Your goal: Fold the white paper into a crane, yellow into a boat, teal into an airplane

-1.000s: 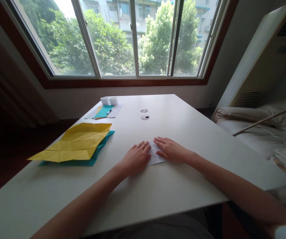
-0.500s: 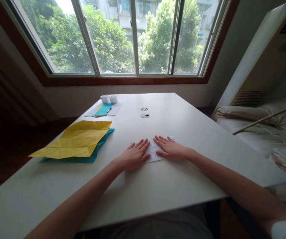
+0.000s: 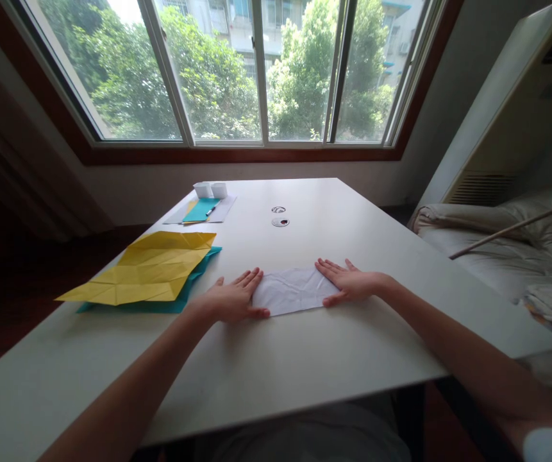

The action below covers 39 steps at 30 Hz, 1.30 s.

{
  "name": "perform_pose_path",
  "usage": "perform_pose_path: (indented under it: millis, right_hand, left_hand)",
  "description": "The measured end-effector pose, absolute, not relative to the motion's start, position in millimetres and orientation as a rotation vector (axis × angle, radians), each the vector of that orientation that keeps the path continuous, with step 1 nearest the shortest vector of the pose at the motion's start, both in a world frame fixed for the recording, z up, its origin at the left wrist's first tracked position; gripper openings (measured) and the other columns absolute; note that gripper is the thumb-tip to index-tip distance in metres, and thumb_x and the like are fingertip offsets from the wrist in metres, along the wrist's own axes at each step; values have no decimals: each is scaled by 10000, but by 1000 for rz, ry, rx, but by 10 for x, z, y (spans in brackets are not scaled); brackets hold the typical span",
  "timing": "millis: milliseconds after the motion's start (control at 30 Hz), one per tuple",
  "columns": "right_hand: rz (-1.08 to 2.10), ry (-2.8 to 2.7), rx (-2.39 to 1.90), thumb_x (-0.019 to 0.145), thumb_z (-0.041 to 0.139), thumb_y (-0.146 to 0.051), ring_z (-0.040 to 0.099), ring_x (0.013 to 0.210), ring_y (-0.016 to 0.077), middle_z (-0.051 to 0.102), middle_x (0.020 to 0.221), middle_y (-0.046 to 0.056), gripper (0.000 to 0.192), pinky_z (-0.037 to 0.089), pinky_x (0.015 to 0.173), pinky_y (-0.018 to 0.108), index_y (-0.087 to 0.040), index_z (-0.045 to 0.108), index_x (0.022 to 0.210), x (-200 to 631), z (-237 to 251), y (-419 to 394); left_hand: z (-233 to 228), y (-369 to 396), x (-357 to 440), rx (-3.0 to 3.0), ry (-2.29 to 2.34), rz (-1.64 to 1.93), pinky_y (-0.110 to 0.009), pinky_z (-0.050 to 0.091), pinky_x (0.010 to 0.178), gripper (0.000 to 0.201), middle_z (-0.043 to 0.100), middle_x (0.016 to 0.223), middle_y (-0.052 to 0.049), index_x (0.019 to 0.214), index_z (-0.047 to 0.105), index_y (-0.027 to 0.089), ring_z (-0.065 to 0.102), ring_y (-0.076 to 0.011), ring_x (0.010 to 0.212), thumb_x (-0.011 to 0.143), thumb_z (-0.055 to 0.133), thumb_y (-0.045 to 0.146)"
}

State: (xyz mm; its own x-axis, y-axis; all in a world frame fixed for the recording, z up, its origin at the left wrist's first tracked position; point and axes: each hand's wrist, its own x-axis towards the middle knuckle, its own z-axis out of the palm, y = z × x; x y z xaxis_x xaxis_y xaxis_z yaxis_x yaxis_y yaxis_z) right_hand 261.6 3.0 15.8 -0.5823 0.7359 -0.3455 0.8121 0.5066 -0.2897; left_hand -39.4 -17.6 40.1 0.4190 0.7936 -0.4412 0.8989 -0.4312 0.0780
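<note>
A white, creased piece of paper or thin cloth (image 3: 292, 292) lies flat on the white table, its exact material hard to tell. My left hand (image 3: 237, 296) rests at its left end, fingers stretched out and thumb along the near edge. At the right end lies my right hand (image 3: 347, 283), open too, with fingertips on the upper right corner and the thumb near the lower one. Between the two hands the middle of the white piece shows wrinkles and fold lines.
Left of my hands, a large creased yellow sheet (image 3: 153, 269) lies over a teal sheet (image 3: 196, 282). Farther back are smaller coloured papers (image 3: 201, 210), a pen (image 3: 212, 210) and two white containers (image 3: 211, 190). Round metal inserts (image 3: 280, 222) sit in the tabletop (image 3: 376, 346).
My hands have slid apart, the left one leftward and the right one rightward, uncovering the middle of the white piece. The coloured sheets have stayed put.
</note>
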Motion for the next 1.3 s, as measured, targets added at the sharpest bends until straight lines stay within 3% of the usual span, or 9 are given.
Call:
perform_pose_path:
  millis: [233, 367, 467, 633, 833, 1100, 1300]
  right_hand:
    - [-657, 2587, 1315, 643, 506, -730, -31, 1365, 313, -54, 1497, 105, 1116, -50, 1058, 557, -182, -77, 1421, 2748, 176, 41]
    - [-678, 2662, 1350, 539, 643, -686, -17, 1364, 325, 7, 1507, 100, 1187, 21, 1087, 514, -216, 28, 1438, 2836, 291, 36]
    - [-720, 2715, 1350, 544, 671, -647, 43, 1367, 309, 106, 1503, 76, 1076, 128, 1094, 469, -260, 186, 1423, 2857, 387, 13]
    - [-801, 2864, 1154, 609, 690, -544, 288, 1290, 276, 368, 1391, 62, 792, 277, 1045, 414, -290, 424, 1310, 2734, 443, -72]
    - [-806, 2985, 1012, 714, 643, -319, 527, 1059, 216, 581, 1166, 64, 461, 386, 931, 339, -235, 570, 1161, 2620, 486, -179]
    - [-694, 3021, 981, 814, 513, -280, 602, 850, 161, 672, 960, 55, 231, 431, 763, 264, -193, 660, 970, 2575, 550, -219]
    - [-690, 3072, 1248, 846, 451, -288, 530, 602, 112, 648, 711, 22, 233, 388, 581, 236, -170, 651, 842, 2497, 541, -211]
  left_hand:
    - [378, -168, -424, 2382, 1457, -447, -597, 108, 1027, 982, -26, 1483, -94, 1426, -15, 178, 14, -300, 1368, 706, 306, 763]
    - [371, -60, -531, 2476, 1514, -352, -599, 106, 1022, 989, -83, 1485, -67, 1427, 101, 235, -52, -317, 1362, 653, 372, 788]
    - [395, 11, -617, 2477, 1548, -312, -566, 140, 1028, 995, -51, 1490, -100, 1414, 192, 265, -52, -352, 1352, 607, 438, 793]
    - [426, 47, -665, 2424, 1523, -309, -522, 150, 1044, 988, 1, 1495, -112, 1410, 185, 304, -18, -354, 1353, 595, 475, 782]
    - [401, 70, -685, 2419, 1470, -282, -490, 145, 1059, 979, 15, 1497, -109, 1408, 172, 332, -1, -331, 1359, 595, 477, 784]
    - [381, 114, -734, 2483, 1434, -246, -508, 175, 1044, 927, 66, 1500, -103, 1407, 195, 327, 65, -345, 1356, 634, 483, 750]
    - [309, 189, -731, 2752, 1430, 116, -434, 289, 1010, 657, 324, 1429, -99, 1337, 376, 280, 324, -293, 1279, 778, 446, 618]
